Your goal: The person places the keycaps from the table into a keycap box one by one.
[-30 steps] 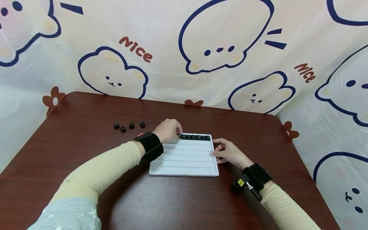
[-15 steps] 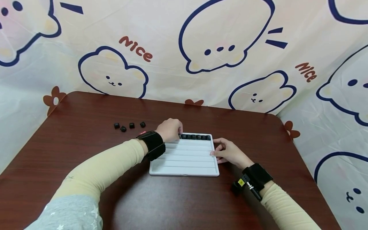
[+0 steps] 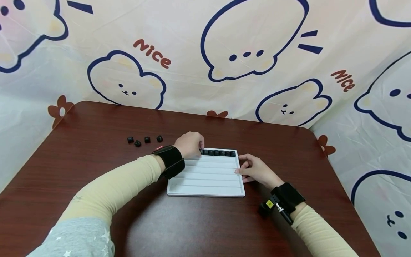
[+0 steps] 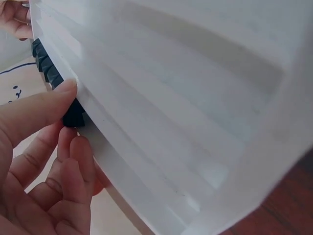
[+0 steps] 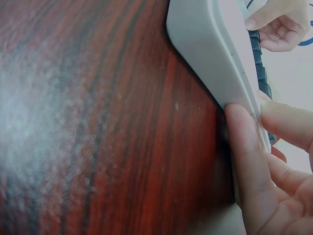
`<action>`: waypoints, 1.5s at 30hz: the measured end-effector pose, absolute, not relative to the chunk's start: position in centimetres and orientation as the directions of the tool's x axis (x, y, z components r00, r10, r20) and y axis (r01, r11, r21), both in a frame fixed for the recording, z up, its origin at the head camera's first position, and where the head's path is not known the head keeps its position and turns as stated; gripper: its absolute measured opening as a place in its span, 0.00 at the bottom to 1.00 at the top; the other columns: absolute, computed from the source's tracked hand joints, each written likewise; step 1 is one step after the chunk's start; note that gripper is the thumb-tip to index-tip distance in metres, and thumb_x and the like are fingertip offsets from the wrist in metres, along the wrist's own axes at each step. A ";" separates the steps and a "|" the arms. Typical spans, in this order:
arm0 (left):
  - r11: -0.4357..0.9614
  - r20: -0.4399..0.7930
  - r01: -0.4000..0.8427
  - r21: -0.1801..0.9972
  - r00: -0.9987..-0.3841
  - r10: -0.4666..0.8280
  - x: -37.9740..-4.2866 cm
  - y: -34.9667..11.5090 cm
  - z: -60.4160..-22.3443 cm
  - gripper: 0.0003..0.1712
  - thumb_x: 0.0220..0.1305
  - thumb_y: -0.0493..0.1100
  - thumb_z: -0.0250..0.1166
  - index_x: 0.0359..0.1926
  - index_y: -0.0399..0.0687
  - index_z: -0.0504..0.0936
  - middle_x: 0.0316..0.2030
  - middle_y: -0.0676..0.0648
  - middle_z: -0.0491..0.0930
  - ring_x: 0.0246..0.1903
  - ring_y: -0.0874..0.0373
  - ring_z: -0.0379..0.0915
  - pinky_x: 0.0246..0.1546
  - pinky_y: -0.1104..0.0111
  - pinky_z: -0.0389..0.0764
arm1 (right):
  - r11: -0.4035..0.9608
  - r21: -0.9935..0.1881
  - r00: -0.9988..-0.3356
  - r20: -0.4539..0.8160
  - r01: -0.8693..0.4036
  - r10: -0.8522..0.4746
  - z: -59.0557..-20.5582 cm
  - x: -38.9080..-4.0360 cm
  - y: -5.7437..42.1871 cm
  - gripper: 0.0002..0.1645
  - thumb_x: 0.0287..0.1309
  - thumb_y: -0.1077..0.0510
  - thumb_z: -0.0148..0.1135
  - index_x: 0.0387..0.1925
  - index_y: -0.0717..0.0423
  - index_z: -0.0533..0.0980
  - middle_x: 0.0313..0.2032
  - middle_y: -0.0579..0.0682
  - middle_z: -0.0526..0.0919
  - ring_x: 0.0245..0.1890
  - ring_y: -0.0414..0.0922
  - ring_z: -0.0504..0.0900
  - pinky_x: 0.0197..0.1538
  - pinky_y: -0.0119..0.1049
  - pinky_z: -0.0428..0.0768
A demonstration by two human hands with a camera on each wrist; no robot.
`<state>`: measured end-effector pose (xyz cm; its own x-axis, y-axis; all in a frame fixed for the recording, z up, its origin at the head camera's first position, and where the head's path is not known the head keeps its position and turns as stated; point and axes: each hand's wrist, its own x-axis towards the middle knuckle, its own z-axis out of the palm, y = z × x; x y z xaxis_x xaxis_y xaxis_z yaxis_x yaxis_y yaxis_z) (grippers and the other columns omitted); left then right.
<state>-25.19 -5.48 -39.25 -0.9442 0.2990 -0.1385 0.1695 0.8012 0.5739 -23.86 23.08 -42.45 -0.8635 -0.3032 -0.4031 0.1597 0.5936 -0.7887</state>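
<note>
A shallow white tray (image 3: pixel 208 182) with ridged rows lies on the table. Along its far row stand several small black keycaps (image 3: pixel 219 153) side by side. My left hand (image 3: pixel 188 144) is over the tray's far left part; in the left wrist view its thumb and fingers pinch the end keycap (image 4: pixel 73 116), which sits in the row against its neighbours. At the tray's right edge, my right hand (image 3: pixel 257 171) grips the side, thumb on the rim and fingers spread along it, as the right wrist view shows of the tray wall (image 5: pixel 200 54).
Several loose black keycaps (image 3: pixel 147 140) lie on the brown wooden table (image 3: pixel 179 228), left of the tray and beyond the left forearm. A patterned cloth (image 3: pixel 186 35) hangs behind the table and along its sides. Black straps with cameras circle both wrists.
The left hand has shifted slightly to the right along the far row, then stayed there. The right hand, the tray and the loose keycaps look the same.
</note>
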 end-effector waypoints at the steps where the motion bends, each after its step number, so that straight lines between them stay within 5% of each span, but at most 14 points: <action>1: 0.802 -0.140 0.168 0.574 -0.944 0.299 -25.2 -5.5 -39.2 0.09 0.55 0.34 0.78 0.32 0.46 0.85 0.34 0.49 0.81 0.36 0.53 0.75 0.37 0.62 0.78 | 0.593 -0.789 -0.863 -0.403 0.159 -0.304 -42.5 -23.9 23.1 0.38 0.65 0.65 0.69 0.72 0.67 0.62 0.37 0.56 0.77 0.30 0.43 0.81 0.35 0.36 0.86; 45: 0.761 -0.162 0.140 0.634 -0.938 0.307 -25.6 -6.9 -39.0 0.09 0.59 0.38 0.77 0.39 0.44 0.86 0.32 0.48 0.81 0.36 0.52 0.75 0.41 0.62 0.77 | 0.593 -0.789 -0.857 -0.410 0.161 -0.312 -42.2 -23.8 22.9 0.39 0.65 0.64 0.69 0.72 0.68 0.62 0.37 0.56 0.77 0.30 0.43 0.81 0.35 0.36 0.86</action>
